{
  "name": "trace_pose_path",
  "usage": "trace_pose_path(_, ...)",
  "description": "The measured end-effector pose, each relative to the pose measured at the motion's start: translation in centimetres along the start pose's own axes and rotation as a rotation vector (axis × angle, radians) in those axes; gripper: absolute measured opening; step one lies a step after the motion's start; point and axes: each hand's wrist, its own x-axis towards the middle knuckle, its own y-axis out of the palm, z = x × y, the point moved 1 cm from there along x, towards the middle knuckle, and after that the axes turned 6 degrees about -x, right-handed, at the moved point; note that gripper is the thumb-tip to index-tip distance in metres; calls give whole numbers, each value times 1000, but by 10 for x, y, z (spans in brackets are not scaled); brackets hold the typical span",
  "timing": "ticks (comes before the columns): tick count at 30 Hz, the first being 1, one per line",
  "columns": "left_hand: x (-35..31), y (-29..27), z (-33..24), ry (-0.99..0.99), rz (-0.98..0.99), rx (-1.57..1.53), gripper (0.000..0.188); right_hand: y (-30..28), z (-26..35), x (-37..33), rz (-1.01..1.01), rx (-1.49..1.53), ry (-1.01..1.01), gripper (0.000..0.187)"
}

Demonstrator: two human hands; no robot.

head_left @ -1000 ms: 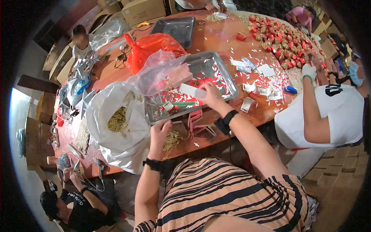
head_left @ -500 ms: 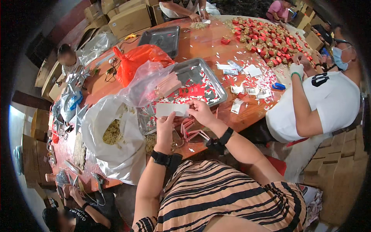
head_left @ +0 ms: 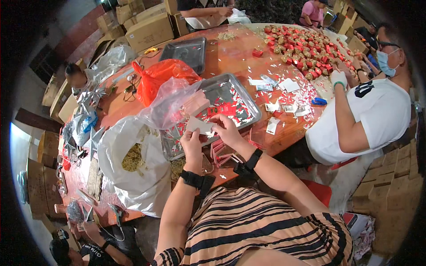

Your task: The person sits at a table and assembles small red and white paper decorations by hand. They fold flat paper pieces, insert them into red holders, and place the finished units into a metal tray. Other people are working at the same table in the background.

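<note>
White card [head_left: 201, 127] slants lengthwise down toward the right, pinched by left grip [head_left: 191, 144] and right grip [head_left: 227, 131].

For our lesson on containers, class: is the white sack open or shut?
Open: the white sack has a gaping mouth, with yellowish shreds showing inside.
</note>
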Motion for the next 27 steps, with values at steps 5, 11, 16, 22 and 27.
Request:
trace_pose_path(5,8,-8,-11,-75,37,18,10,-8,33,0,216,182,173,31)
trace_pose_path(11,2,0,-23,335,169,477,25,-7,40,-5,176,467,233,21)
trace_pose_path(16,-18,16,-51,754,286,987,40,-6,53,-10,197,405,313,20)
trace_pose_path(22,-21,16,-50,733,274,1015,38,-3,19,-11,169,305,221,14)
trace_pose_path(27,-17,9,-46,647,257,868,36,-2,15,-14,250,327,203,15)
